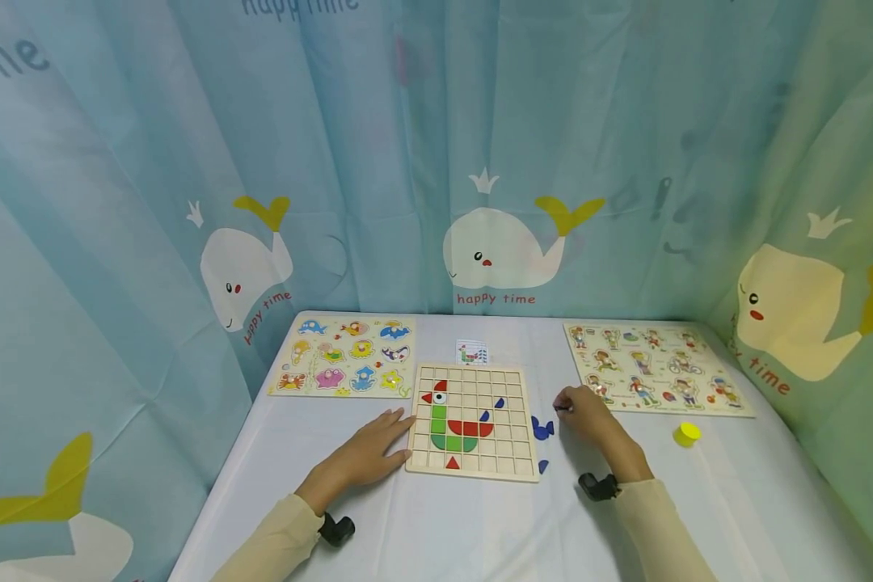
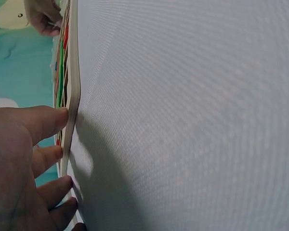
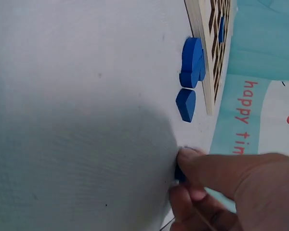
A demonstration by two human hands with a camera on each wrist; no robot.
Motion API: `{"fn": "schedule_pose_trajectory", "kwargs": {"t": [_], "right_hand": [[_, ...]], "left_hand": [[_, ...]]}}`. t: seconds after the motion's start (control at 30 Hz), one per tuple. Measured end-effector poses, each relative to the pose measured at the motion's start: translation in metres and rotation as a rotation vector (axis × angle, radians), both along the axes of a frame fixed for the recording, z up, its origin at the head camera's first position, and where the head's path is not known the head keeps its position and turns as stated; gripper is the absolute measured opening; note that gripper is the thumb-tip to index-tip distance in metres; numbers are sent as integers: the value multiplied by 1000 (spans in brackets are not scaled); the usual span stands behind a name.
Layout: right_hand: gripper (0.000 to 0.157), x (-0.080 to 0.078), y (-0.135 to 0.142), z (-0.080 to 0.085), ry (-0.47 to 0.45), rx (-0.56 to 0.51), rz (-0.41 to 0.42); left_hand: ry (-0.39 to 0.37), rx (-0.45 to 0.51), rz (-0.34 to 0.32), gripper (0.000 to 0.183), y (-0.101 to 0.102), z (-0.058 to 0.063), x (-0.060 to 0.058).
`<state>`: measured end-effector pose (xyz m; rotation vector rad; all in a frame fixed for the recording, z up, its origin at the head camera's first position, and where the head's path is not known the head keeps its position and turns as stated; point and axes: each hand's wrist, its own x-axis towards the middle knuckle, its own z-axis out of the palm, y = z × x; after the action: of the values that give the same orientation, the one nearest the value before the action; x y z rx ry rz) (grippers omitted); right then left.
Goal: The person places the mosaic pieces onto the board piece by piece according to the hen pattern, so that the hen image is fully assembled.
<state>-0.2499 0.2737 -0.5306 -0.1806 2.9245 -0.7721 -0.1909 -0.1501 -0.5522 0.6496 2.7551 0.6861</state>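
A wooden grid board (image 1: 505,464) lies mid-table, with red, green and blue pieces and an eye piece set in it as a bird-like figure. My left hand (image 1: 364,451) rests at its left side; in the left wrist view the spread fingertips (image 2: 61,115) are right at the board's edge. To the right of the board, my right hand (image 1: 591,419) pinches a small dark blue puzzle piece (image 3: 179,174) low over the cloth, its shape mostly covered by thumb and fingers. Several loose blue pieces (image 1: 541,429) lie between that hand and the board, and another blue piece (image 1: 543,466) sits nearer me.
Behind the board lies a small pattern card (image 1: 473,352) with a similar bird. A sea-animal peg puzzle (image 1: 343,390) is at the back left, a puzzle of little figures (image 1: 662,360) at the back right. A yellow cylinder (image 1: 687,434) stands on the right. Curtains (image 1: 378,162) surround the table.
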Motion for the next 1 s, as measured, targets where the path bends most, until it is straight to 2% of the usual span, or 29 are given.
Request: {"fn": "schedule_pose_trajectory", "kwargs": {"t": [0.1,0.2,0.3,0.4,0.5,0.63,1.0], "right_hand": [[16,2,-1,0,3,-16,-17],[24,4,-1,1,-15,-24,-83],[22,3,-1,1,-26,-29,-127],[14,1,-2,0,-16,-31,-103],[18,-1,-3,-1,-7,-39,-81],[25,0,-3,2,-20,-35,-110],[25,2,-3,7,-56,-15,-176]], "left_hand": [[-6,-1,7,64,0,-1,0],[-15,-3,17,64,0,-1,-1],[-15,5,20,64,1,0,0],[-16,1,21,65,1,1,0],[-17,0,24,64,2,1,0],[-20,-2,24,64,2,1,1],[-20,3,23,63,2,2,0]]}}
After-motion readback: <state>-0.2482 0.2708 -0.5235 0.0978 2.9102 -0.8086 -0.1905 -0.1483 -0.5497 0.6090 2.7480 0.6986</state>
